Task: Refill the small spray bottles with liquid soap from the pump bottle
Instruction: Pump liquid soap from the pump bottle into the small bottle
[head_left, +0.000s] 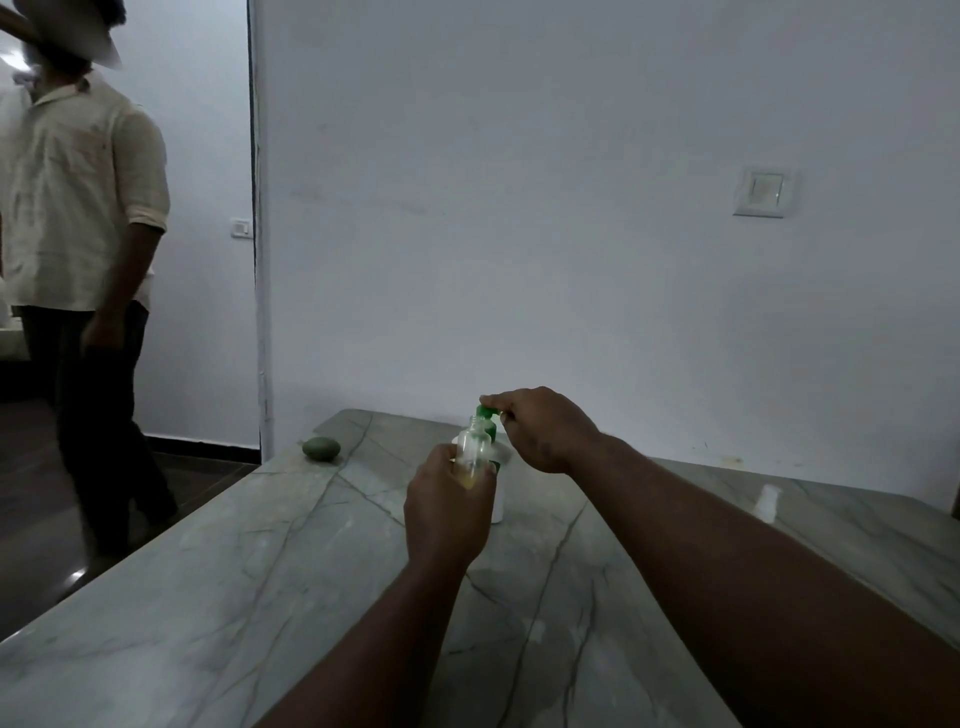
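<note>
My left hand (448, 506) grips a small clear spray bottle (474, 448), uncapped, with a little yellowish liquid at its bottom. Its open neck is held up under the green nozzle of the pump bottle (498, 506), a white bottle mostly hidden behind my left hand. My right hand (540, 428) rests on top of the green pump head (487, 413), fingers pressing down on it. Both bottles are over the middle of the grey marble table (260, 571).
A green rounded object (321, 449) lies near the table's far left corner. A small white cap or bottle (768, 503) stands at the right side of the table. A person in a cream shirt (83, 208) stands at the left, beyond the table. A white wall is behind.
</note>
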